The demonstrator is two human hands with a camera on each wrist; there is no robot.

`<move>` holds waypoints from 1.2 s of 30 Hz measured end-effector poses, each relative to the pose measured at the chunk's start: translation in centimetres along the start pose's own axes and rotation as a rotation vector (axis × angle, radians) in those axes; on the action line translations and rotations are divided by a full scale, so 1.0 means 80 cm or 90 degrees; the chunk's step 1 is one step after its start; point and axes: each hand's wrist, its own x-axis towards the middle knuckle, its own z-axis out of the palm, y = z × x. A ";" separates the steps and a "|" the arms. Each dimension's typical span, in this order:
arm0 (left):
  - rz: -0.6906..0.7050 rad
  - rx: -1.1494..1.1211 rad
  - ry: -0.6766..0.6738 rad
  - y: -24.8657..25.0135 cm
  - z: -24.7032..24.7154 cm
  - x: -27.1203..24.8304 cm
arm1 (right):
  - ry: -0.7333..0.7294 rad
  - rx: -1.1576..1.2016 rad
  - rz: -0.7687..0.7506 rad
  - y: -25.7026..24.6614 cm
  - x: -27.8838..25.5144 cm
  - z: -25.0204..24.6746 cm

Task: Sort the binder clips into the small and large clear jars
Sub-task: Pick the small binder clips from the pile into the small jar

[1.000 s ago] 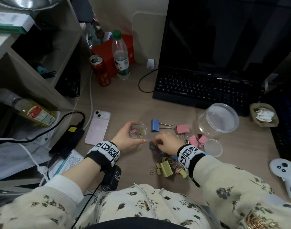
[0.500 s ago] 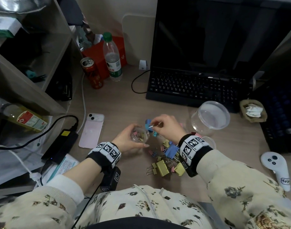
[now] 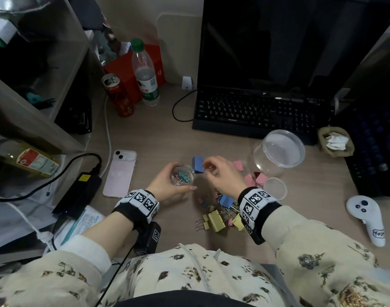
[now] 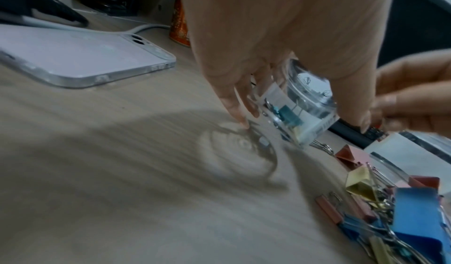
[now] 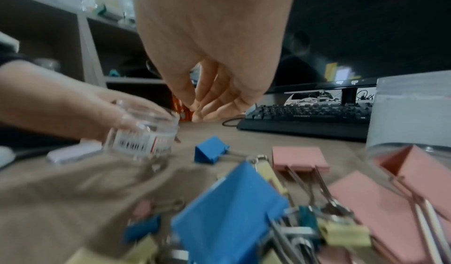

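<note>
My left hand grips the small clear jar and holds it slightly tilted just above the desk. Several small clips, blue and yellow, lie inside the jar. My right hand hovers just right of the jar's mouth with loosely curled fingers and nothing visible in them. A large blue clip lies beyond it. A mixed pile of clips sits under my right wrist, with pink clips further right. The large clear jar lies at the right.
A clear lid lies below the large jar. A pink phone lies left of the jar, a black laptop stands behind, and a white controller is at the right. A can, a bottle and shelves are at the back left.
My right hand lifted a small blue clip from the pile to the small jar; the clip now lies in the jar and the hand is empty. My left hand kept its grip on the jar.
</note>
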 end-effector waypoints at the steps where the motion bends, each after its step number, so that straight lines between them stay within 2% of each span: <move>1: -0.004 -0.007 0.007 -0.002 -0.002 -0.001 | -0.032 -0.034 0.001 0.001 -0.003 0.004; 5: -0.014 -0.016 0.018 -0.012 -0.010 -0.006 | -0.265 -0.189 -0.035 0.000 -0.015 0.028; 9: -0.013 -0.018 0.018 -0.015 -0.010 -0.011 | -0.303 -0.325 -0.076 0.000 -0.022 0.048; 13: -0.005 -0.020 0.010 -0.013 -0.009 -0.013 | -0.325 -0.325 -0.051 -0.003 -0.026 0.055; 22: 0.003 -0.004 -0.004 -0.002 -0.001 -0.013 | -0.276 -0.209 0.033 0.014 -0.033 0.043; 25: 0.001 0.005 -0.014 -0.001 0.000 -0.011 | -0.203 -0.165 0.047 0.012 -0.028 0.029; 29: 0.003 0.020 -0.022 -0.002 0.001 -0.011 | -0.054 -0.052 0.064 0.007 -0.014 0.004; 32: 0.020 0.029 -0.039 -0.003 0.006 -0.009 | 0.036 0.015 0.034 -0.010 -0.003 -0.009; 36: 0.053 0.020 -0.057 0.000 0.012 -0.005 | -0.021 0.019 -0.017 -0.031 0.002 -0.013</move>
